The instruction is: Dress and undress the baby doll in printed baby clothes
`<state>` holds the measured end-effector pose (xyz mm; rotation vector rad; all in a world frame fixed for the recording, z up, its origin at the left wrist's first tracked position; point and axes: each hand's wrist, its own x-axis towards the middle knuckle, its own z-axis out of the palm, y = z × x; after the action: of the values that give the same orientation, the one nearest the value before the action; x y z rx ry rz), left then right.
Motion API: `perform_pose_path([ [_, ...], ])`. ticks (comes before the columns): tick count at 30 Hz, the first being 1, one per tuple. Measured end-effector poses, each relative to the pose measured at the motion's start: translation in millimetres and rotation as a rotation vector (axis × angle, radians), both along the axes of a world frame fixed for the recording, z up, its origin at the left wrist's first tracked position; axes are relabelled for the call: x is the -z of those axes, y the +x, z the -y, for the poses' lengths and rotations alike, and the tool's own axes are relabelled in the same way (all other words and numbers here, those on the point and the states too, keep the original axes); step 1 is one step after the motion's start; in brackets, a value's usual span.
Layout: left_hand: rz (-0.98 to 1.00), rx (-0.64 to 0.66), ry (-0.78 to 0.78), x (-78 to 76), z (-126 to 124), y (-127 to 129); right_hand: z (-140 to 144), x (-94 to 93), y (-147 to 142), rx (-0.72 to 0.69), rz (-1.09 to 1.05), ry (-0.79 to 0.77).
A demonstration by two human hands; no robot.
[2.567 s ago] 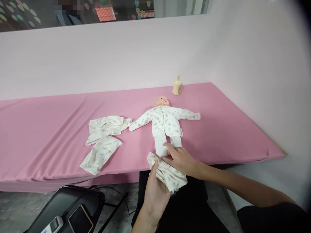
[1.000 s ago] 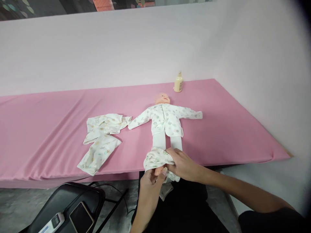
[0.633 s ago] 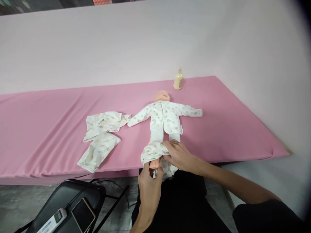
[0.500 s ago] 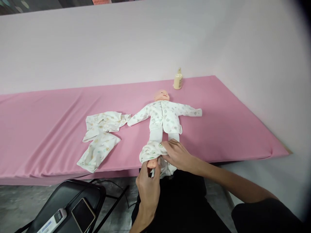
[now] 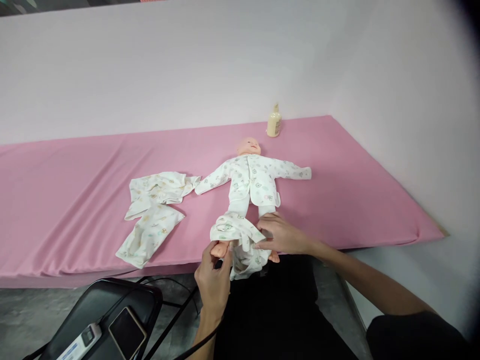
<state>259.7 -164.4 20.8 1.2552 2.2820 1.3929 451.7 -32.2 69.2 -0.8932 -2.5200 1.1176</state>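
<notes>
Currently both hands are at work on a gathered white cotton garment with a small coloured print (image 5: 230, 226), bunched about the lower legs of a baby doll with a bald, skin-toned head (image 5: 243, 145) at the near edge of the desk, which is covered in plain pink cloth (image 5: 348, 195). The left hand (image 5: 213, 280) pinches the garment's hem, thumb and finger on either side of one bare foot (image 5: 220, 249); whether they also press on the foot, I cannot tell. The right hand (image 5: 283, 235) is clamped on the same cloth nearer the other leg, whose foot pokes out below. The doll lies on its back, arms spread, in a long-sleeved white printed jacket (image 5: 258, 175), its head towards the pale wall (image 5: 187, 65). Left of it, loose white printed baby clothing (image 5: 152, 235) lies in folds, and a cream pump bottle (image 5: 274, 124) stands upright beyond the head. Below the desk's front edge, a black padded chair (image 5: 112, 295) carries a dark-screened phone (image 5: 127, 332) and a white handheld device with a small display (image 5: 79, 345), side by side.
</notes>
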Motion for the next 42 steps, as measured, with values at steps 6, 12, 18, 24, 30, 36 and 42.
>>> perform_pose_path([
  [6,0.204,-0.025,-0.038,-2.5,-7.2,-21.9,-6.7,-1.9,5.3,-0.091,-0.283,-0.58],
  [12,0.286,-0.032,-0.039,-3.4,-12.3,-35.5,-31.6,-28.2,-0.7,0.02,-0.418,-0.468],
  [18,0.165,0.122,-0.24,-9.6,-10.3,-29.8,-43.5,-75.0,-40.4,0.086,-0.539,-0.376],
  [24,0.094,0.431,-0.465,-30.1,9.4,-33.2,-48.8,-84.7,-78.9,0.142,-0.533,-0.328],
  [30,-0.111,0.344,-0.201,-76.6,-1.0,-49.4,-43.9,-88.0,-80.6,0.096,-0.43,-0.323],
  [36,0.065,0.636,-0.141,-103.9,-84.8,-59.0,-40.3,-85.6,-72.2,0.025,-0.408,-0.335],
  [42,0.435,0.697,-0.153,-91.2,-108.5,-85.7,-65.8,-67.0,-24.7,-0.22,-0.013,-0.496],
])
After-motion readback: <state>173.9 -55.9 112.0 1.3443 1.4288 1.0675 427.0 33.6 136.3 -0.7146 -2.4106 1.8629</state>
